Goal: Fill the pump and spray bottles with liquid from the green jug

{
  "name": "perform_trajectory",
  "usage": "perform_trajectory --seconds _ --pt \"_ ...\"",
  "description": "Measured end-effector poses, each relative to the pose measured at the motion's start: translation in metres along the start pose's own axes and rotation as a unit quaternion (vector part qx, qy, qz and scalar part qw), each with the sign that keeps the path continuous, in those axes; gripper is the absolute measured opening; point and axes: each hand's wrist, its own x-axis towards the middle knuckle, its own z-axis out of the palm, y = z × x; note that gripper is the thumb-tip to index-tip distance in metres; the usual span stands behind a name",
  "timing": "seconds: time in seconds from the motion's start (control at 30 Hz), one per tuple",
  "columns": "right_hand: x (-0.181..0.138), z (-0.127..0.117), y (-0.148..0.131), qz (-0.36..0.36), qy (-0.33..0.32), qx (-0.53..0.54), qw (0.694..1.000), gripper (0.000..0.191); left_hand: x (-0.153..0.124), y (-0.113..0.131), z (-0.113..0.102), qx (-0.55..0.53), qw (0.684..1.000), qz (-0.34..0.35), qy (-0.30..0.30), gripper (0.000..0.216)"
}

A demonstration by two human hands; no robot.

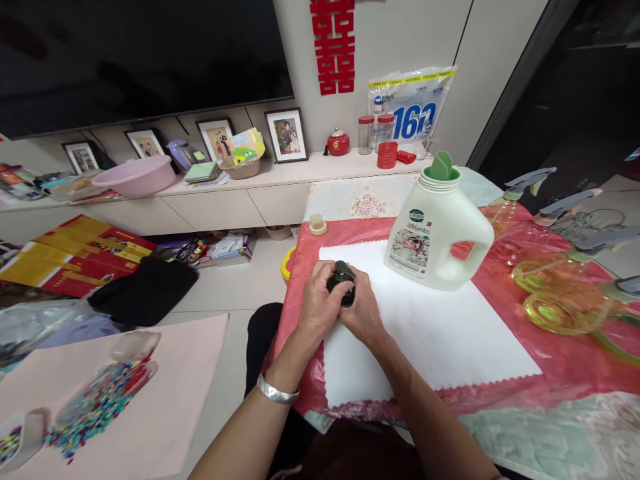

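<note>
Through the head camera I watch both bare hands wrapped around a small, glossy, dark bottle with a black pump-like top (343, 271). It is over the left part of a white sheet with a scalloped edge (430, 347), to the left of a large pale-green plastic jug with a loop handle (417, 230). The left hand (319, 297) and the right hand (365, 310) are both closed on the bottle from either side, fingers curled in and a thumb across its near face, leaving little gap. I cannot tell whether its base touches the sheet.

I judge the bottle light and stiff, its smooth wall likely slippery if wet; plastic or glass I cannot say. I would hold the body low with one hand and take the top with the other, keeping sideways load off that narrower part.

The jug stands upright and open, a green spout (442, 167) in its neck; I expect it to be heavier if full, best taken by the handle. Clear spray bottles with yellow liquid (565, 312) lie at the right.
</note>
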Motion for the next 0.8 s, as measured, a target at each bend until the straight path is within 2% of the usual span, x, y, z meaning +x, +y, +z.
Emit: perform_trajectory --seconds 0.1,0.2,0.37,0.47,0.63,0.8 --pt "-0.0001 0.0005 -0.0002 0.003 0.000 -0.001 1.000 0.060 -0.0035 -0.0031 -0.0042 -0.047 0.998 -0.020 -0.033 0.040" --pt "-0.0006 0.0013 0.0009 0.004 0.000 -0.004 1.000 0.062 -0.0053 -0.0024 -0.0049 -0.053 0.997 -0.014 -0.053 0.041" --pt "-0.0009 0.0014 0.0024 0.002 -0.009 -0.004 1.000 0.065 -0.0013 0.0022 0.0020 -0.002 1.000 -0.003 0.011 0.026" --pt "-0.0002 0.0006 0.0014 0.002 -0.009 -0.001 1.000 0.062 0.0000 0.0016 0.0040 -0.003 1.000 -0.010 0.023 0.021" --pt "0.0005 -0.0006 -0.0027 0.011 -0.005 0.000 1.000 0.056 -0.0042 -0.0052 0.0002 -0.050 0.998 -0.031 0.007 0.049" --pt "0.0003 -0.0003 -0.0028 0.017 -0.003 0.000 1.000 0.060 -0.0065 -0.0063 0.0008 -0.084 0.995 -0.047 -0.015 0.058"
